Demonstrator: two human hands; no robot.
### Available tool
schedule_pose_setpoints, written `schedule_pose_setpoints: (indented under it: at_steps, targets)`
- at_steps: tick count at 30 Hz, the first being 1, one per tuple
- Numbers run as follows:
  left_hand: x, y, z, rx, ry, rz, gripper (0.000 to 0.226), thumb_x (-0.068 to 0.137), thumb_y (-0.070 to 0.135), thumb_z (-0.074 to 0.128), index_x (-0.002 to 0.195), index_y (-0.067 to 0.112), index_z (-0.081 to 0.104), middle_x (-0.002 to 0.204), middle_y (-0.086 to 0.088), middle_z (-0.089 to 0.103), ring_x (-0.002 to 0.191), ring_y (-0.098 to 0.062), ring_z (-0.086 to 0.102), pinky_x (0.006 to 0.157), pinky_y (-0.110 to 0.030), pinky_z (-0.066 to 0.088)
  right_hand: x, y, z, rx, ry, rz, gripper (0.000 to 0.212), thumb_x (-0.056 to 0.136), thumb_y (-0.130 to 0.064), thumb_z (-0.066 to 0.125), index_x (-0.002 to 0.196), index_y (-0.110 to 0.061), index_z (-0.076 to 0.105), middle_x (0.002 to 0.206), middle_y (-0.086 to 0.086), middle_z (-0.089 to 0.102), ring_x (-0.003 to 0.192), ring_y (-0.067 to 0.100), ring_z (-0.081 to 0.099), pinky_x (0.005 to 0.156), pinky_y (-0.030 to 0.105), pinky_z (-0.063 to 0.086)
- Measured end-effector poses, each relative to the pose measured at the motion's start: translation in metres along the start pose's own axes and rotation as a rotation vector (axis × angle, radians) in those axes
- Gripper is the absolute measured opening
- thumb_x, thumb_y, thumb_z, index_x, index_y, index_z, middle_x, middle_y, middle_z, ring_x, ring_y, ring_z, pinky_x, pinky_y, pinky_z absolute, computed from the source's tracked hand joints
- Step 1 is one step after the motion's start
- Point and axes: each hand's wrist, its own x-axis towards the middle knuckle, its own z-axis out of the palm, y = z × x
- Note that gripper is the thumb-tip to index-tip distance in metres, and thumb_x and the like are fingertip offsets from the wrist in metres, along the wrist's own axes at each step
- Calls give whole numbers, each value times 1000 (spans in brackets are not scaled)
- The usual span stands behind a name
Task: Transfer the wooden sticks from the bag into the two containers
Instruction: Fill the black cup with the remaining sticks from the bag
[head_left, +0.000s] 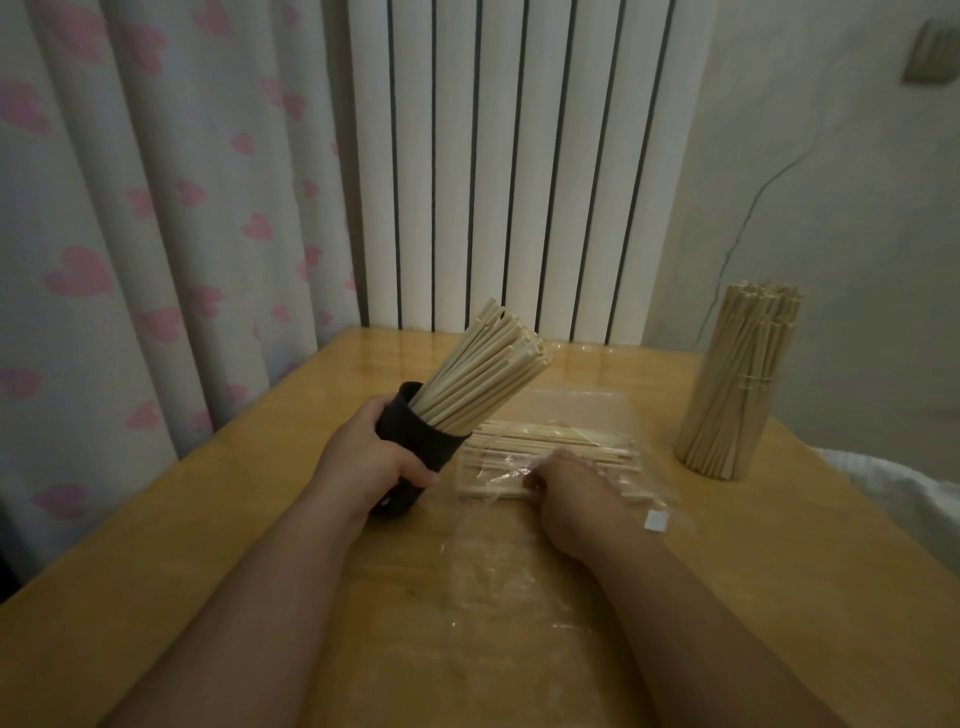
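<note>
Two containers in view, one bag, three groups of sticks, your two hands. Your left hand (371, 457) is wrapped around the black cup (415, 447), thumb across its front, fingers closed on the wall; the cup is tilted, mouth up and to the right, its base low near the table (182, 519). One bundle of sticks (488, 369) juts from that mouth, fanning toward the radiator (498, 166). The second container, a clear cup (722, 415), stands upright near the table's right edge, well apart from both hands, packed full with its own bundle (748, 364); its wall is hard to make out against the sticks. The bag (519, 566), clear plastic, lies flat in the middle of the table, running from under your right forearm up past the black cup. The third group, the loose sticks (550, 447), lies crosswise inside the bag, just right of the black cup's mouth. Your right hand (571, 499) rests on the bag at the near edge of those sticks, fingers curled down onto the plastic and sticks; whether they pinch any stick you cannot tell, since the fingertips are hidden and blurred. Exact stick counts cannot be read. A heart-print curtain (156, 208) hangs at left.
</note>
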Motion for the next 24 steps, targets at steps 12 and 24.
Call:
schedule_pose_setpoints:
  at_steps: [12, 24]
  targets:
    - [-2, 0, -1, -31, -9, -1, 85, 59, -13, 80, 125, 35, 55, 114, 5, 64, 101, -19, 58, 66, -31, 46, -3, -4, -10, -100, -108, 48, 25, 92, -14, 51, 109, -17, 68, 116, 8, 66, 105, 28, 62, 91, 37, 51]
    - [-1, 0, -1, -26, -14, 8, 83, 60, -13, 79, 126, 32, 57, 115, 4, 65, 101, -19, 58, 66, -31, 45, -19, -14, -21, -108, 6, -32, 27, 99, -22, 47, 123, -25, 59, 124, 5, 64, 112, 27, 60, 87, 35, 47]
